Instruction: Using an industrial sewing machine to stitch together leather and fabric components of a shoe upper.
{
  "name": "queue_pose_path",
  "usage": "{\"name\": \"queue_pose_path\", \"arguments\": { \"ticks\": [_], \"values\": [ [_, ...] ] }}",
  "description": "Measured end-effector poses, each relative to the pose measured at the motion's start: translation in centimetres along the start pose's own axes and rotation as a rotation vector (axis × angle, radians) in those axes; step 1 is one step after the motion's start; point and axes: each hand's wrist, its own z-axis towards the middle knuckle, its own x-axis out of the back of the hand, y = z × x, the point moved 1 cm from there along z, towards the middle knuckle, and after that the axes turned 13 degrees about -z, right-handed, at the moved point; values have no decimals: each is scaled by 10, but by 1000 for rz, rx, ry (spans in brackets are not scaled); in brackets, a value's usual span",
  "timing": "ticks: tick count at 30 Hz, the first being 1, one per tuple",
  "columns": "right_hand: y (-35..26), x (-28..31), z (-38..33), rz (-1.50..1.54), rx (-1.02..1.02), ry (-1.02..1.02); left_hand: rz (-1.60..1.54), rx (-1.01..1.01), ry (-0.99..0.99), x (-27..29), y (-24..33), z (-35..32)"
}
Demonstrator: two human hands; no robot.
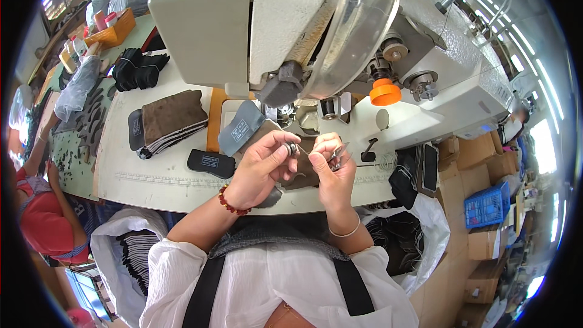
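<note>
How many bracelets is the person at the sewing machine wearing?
2: a red bead bracelet on the left wrist, below the left hand, and a thin pale bangle on the right wrist, below the right hand. Sleeves could hide more.

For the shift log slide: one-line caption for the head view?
At a sewing machine, the left hand pinches a small metal bobbin while the right hand holds thread snips.

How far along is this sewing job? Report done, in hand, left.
Done, apparently: a stack of brown pieces lies left of the sewing machine. In hand: the left hand pinches a small metal part, maybe a bobbin, and the right hand holds small snips. Left: a brown piece waits unsewn under the hands.
</note>
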Motion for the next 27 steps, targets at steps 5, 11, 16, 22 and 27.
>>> {"name": "queue_pose_path", "arguments": {
  "ticks": [5, 11, 16, 22, 27],
  "values": [
    [-9, 2, 9, -151, 149, -9, 125, -13, -49, 4, 0, -2],
    [-7, 14, 21, -213, -71, -213, 856, -252, -322, 0, 8, -9],
    [-10, 24, 37, -493, 128, -280, 637, -14, -269, 1, 13, 2],
    [-39, 38, 27, -812, 456, -427, 240, 248, -50, 5, 8, 15],
    [-45, 30, 19, -938, 465, -363, 124, 273, -26, 7, 3, 15]
  ]
}}
